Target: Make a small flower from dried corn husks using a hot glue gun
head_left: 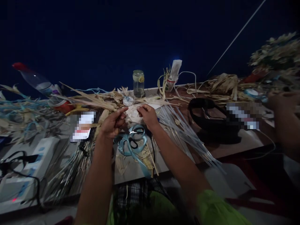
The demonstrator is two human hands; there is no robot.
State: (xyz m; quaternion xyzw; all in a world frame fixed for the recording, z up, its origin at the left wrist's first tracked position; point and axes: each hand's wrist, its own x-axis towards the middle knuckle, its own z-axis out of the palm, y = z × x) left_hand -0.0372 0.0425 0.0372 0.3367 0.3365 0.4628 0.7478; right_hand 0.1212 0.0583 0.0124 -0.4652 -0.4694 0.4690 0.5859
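Over the middle of the table, my left hand (114,123) has its index finger pointing forward and the other fingers curled in. Facing it, my right hand (148,116) is closed in a pinch. Whatever thin thing either hand may hold is too small and dark to make out. A pale, crumpled sheet-like material (133,114) lies just beyond and between the fingertips. Below the hands, a loose coil of light blue ribbon (124,146) lies partly around scissors (133,142) with dark handles. Dry husk scraps (147,157) are scattered beside the ribbon.
Clear thin sticks (185,131) lie to the right, beside a black headband-like object (211,125). Beyond stand a glass jar (138,84) and a white roll (128,100). Phones (84,126), a power strip (39,162) and a tilted bottle (35,81) are around. Another person's arm (284,122) shows right.
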